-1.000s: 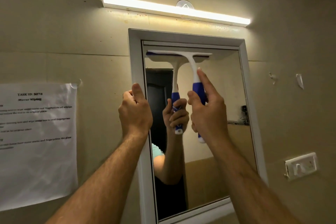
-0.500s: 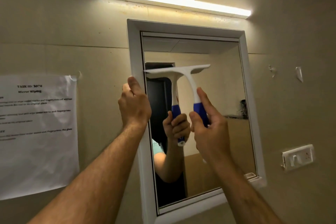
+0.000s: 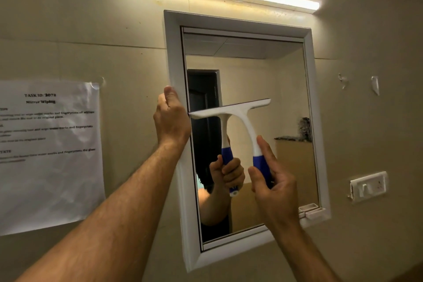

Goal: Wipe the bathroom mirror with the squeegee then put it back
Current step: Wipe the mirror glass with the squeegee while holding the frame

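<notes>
Squeegee (image 3: 238, 119): blade now sitting lower on the bathroom mirror (image 3: 286, 98) than a second ago, travelling down from the top edge to mid-glass, left of centre. Right hand (image 3: 272, 185) is wrapping the blue grip, forefinger lying along the white neck. Left hand (image 3: 170, 119) is curling round the mirror's left frame (steadying it). Handling: likely light, rigid plastic with a flexible blade; best held at the blue grip.

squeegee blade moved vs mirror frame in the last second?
Yes. The squeegee blade has slid down the mirror, from just under the frame's top edge to about mid-height, with its left tip at the left frame.
</notes>
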Available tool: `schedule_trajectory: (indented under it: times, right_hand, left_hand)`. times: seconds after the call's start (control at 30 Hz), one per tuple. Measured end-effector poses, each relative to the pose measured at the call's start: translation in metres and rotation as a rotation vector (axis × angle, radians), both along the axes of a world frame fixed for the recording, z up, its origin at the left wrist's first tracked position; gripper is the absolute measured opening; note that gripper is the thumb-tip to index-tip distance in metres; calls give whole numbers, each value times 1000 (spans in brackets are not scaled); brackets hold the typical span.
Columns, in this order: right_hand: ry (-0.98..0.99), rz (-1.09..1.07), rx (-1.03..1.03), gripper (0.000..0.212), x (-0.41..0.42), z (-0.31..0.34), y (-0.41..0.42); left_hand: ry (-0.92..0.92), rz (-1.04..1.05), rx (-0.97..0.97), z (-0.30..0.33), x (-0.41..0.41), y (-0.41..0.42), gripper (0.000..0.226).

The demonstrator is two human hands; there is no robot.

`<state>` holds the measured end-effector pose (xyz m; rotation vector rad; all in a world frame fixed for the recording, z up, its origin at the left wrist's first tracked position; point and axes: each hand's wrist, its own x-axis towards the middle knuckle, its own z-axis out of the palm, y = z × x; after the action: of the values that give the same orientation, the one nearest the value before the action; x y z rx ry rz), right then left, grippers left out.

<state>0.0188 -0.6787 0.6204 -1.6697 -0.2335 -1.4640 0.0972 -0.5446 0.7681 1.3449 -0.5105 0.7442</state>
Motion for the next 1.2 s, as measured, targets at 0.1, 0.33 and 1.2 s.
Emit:
schedule_trajectory:
  times: [0.1, 0.33, 1.2]
  right_hand:
    - [3, -17, -9, 63, -2, 12, 1]
    - [-29, -28, 14, 62, 6, 18, 18]
    - [-65, -68, 27, 48, 14, 53, -38]
  left_hand:
    - [-11, 10, 10, 0, -1, 2, 49]
    - [-2, 2, 5, 0, 1, 4, 48]
    - [-75, 120, 62, -4, -1, 3, 51]
